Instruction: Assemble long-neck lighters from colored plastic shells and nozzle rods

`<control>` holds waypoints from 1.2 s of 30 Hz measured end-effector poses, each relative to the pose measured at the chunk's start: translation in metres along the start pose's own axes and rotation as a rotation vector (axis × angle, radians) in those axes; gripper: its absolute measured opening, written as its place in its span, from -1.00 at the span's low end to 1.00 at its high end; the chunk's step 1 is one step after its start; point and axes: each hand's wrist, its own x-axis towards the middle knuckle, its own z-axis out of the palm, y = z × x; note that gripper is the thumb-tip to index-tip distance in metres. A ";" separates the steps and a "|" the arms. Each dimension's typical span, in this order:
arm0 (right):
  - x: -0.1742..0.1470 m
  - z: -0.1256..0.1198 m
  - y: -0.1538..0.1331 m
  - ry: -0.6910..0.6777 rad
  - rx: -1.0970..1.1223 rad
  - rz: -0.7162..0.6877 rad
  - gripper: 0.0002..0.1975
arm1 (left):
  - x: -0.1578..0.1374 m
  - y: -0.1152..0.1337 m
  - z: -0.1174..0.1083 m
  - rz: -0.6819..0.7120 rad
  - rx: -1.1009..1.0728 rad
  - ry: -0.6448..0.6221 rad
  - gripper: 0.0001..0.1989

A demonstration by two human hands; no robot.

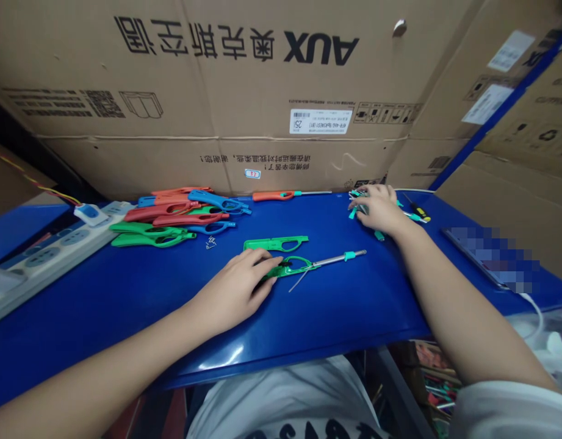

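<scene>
My left hand [246,280] has its fingers closed around the handle of an opened green lighter body [285,268]. From that body a metal tube [329,260] with a teal collar points right, and a thin loose wire [299,279] hangs off it. Just behind lies another green handle shell [281,244]. At the back right, my right hand [376,210] bends its fingers down over a small heap of teal and metal parts [354,213]. What its fingertips pinch, if anything, is hidden.
Several red, blue and green lighter handles [180,213] are piled left, near tiny metal pieces [210,242]. An orange lighter [274,196] lies at the cardboard wall [244,122]. A power strip [74,241], a screwdriver [420,210] and a phone [477,256] with a cable flank the work.
</scene>
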 end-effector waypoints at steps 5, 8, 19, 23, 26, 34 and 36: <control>0.001 0.002 -0.004 -0.088 -0.006 -0.002 -0.77 | 0.000 -0.001 0.002 0.009 -0.025 0.025 -0.63; 0.001 0.002 -0.004 -0.108 -0.033 0.007 -0.77 | 0.000 -0.001 0.002 0.015 -0.025 0.031 -0.63; 0.003 -0.001 -0.017 -0.046 -0.038 0.095 -0.88 | 0.001 0.001 0.001 0.028 -0.028 0.038 -0.65; 0.005 -0.009 -0.033 -0.133 0.243 0.090 -0.80 | 0.000 0.001 0.000 0.023 -0.025 0.021 -0.65; 0.003 -0.014 -0.040 -0.178 0.287 -0.022 -0.82 | 0.000 0.000 -0.001 0.025 -0.018 0.020 -0.64; -0.005 -0.025 -0.036 -0.260 -0.051 0.012 -0.67 | 0.000 0.000 -0.001 0.024 -0.009 0.017 -0.63; -0.004 -0.025 -0.037 -0.300 -0.037 0.024 -0.73 | 0.001 0.000 0.000 0.020 -0.008 0.012 -0.63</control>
